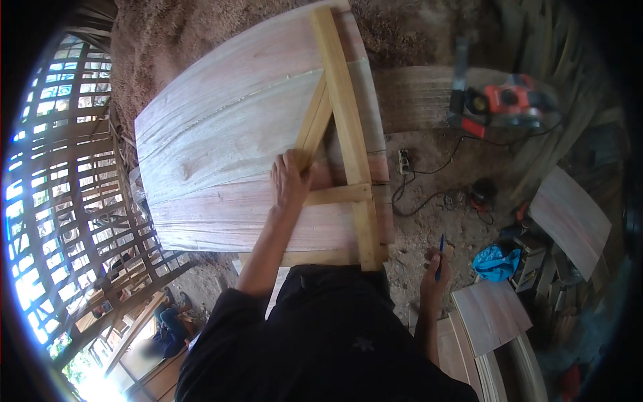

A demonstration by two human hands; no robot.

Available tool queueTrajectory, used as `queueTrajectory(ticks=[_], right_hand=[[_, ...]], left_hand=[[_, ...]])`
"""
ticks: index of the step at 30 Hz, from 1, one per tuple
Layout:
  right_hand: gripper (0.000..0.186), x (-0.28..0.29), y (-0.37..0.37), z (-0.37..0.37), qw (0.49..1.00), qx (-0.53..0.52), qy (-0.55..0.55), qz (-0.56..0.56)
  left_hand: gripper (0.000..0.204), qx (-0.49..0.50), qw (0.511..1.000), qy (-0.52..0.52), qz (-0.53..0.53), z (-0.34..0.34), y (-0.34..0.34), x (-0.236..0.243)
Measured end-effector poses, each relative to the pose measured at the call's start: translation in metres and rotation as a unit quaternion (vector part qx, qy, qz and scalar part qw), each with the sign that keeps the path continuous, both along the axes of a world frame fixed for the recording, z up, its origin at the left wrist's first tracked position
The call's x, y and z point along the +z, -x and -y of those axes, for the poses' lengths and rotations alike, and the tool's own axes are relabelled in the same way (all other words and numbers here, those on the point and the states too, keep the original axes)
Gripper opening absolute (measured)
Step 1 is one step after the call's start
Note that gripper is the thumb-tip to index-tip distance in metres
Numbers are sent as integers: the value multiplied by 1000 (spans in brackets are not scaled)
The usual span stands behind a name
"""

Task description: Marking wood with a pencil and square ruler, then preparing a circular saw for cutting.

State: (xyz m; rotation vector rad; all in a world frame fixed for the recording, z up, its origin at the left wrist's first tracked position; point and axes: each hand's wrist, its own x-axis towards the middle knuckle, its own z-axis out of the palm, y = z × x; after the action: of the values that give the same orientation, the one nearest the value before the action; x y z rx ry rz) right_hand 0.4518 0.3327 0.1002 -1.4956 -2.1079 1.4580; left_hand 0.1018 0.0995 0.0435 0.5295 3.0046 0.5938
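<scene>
In front of me lies a wide panel of pale wooden boards [221, 147]. On its right part is a frame of yellowish wood: a long strip [343, 100], a short crosspiece [338, 195] and a slanting brace [315, 124] between them. My left hand [289, 179] is closed over the lower end of the slanting brace, its fingertips on the wood. Off to the right of the panel, my right hand [434, 273] holds a blue pen [440, 258] pointing upward.
A red and black power tool [512, 100] rests on a plank at the far right, its cord [429, 169] trailing to a socket [404, 161]. Nearer are a blue cloth [497, 261] and wooden boards [492, 315]. A slatted wall [60, 167] and another person [171, 328] are at left.
</scene>
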Motion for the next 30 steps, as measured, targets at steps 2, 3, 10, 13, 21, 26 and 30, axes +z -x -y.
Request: queueTrajectory(ticks=[2,3,10,13,21,26,30], right_hand=[[31,-6,-19,1,999,-29,-7,-25],[31,-9,-26,0,997,-40,-9,-59],[34,-29,-65,-38,989,-62,-68,-115],[38,-28,-63,-53,992,-49,-62,-100],[41,6,58,-117,976,45,-80,-195],[38,0,190,-171,932,218,-275,-90],[60,-26,258,-200,843,343,-409,70]], left_hand=[[67,-33,998,-15,-43,10,0,-4],[65,-29,999,-14,-36,16,-1,-3],[58,-9,998,2,-62,87,-1,35],[51,-7,999,25,-46,131,12,49],[51,18,993,72,-87,242,99,67],[42,-2,996,74,-58,298,202,52],[73,11,987,160,-31,335,272,15]])
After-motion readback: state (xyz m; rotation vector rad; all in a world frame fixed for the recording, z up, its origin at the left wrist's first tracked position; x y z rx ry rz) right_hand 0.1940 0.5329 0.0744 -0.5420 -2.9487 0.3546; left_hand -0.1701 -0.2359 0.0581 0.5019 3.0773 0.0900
